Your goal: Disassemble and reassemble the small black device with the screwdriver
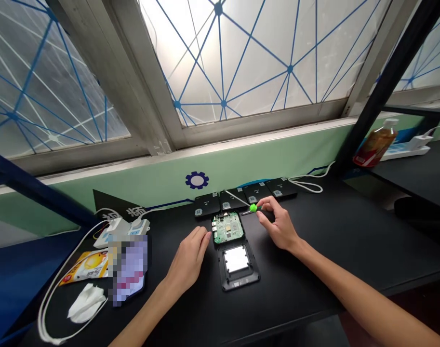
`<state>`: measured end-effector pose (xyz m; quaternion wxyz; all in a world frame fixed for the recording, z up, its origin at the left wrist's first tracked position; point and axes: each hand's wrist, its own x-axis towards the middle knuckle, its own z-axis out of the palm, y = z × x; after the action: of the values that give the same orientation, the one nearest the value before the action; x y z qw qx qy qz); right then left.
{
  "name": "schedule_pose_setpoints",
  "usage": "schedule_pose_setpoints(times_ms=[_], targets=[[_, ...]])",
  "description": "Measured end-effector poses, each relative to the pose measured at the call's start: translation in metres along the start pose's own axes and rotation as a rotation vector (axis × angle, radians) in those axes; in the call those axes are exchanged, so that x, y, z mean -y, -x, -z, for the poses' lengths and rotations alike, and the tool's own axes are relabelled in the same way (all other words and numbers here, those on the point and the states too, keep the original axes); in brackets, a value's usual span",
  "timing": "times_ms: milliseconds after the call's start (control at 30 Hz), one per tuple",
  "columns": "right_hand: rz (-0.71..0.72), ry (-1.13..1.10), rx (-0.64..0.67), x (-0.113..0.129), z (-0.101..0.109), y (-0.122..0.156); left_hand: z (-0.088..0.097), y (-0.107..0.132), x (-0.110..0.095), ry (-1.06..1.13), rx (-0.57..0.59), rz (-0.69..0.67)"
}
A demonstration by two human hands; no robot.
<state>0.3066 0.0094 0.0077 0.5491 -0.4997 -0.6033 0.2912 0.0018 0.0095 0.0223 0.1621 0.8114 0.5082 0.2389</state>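
My right hand [279,222] is closed around a screwdriver [263,211] with a black and bright green handle. Its long thin shaft points up and left, over the black boxes at the back. Just below the shaft, a short metallic piece [246,212] shows, too small to make out. An opened black case with a green circuit board [228,227] lies on the desk between my hands. Nearer to me is its black cover [239,284], inner side up, with a silvery-white plate [236,259]. My left hand [191,253] rests curled beside the board's left edge, fingers together.
Several flat black boxes [207,204] line the wall on the black desk [295,308]. To the left are a power strip [109,236], white cable [48,301], snack packet [86,266], crumpled tissue [86,303] and blurred purple item [131,274]. A drink bottle [377,143] stands far right.
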Motion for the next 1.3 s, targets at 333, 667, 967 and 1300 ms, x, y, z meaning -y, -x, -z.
schedule_pose_setpoints(times_ms=[333, 667, 967, 1300], targets=[[-0.116, -0.244, 0.133, -0.001, -0.003, -0.008, -0.013, -0.021, -0.002, 0.778, -0.160, 0.109], [-0.175, -0.289, 0.175, 0.006, -0.003, -0.005, -0.018, -0.010, 0.000, 1.038, -0.115, 0.263], [-0.177, -0.322, 0.150, 0.004, 0.007, -0.007, -0.017, -0.007, -0.008, 1.029, -0.257, 0.265], [-0.227, -0.384, 0.180, 0.000, 0.006, -0.005, -0.017, -0.004, -0.008, 1.094, -0.223, 0.293]])
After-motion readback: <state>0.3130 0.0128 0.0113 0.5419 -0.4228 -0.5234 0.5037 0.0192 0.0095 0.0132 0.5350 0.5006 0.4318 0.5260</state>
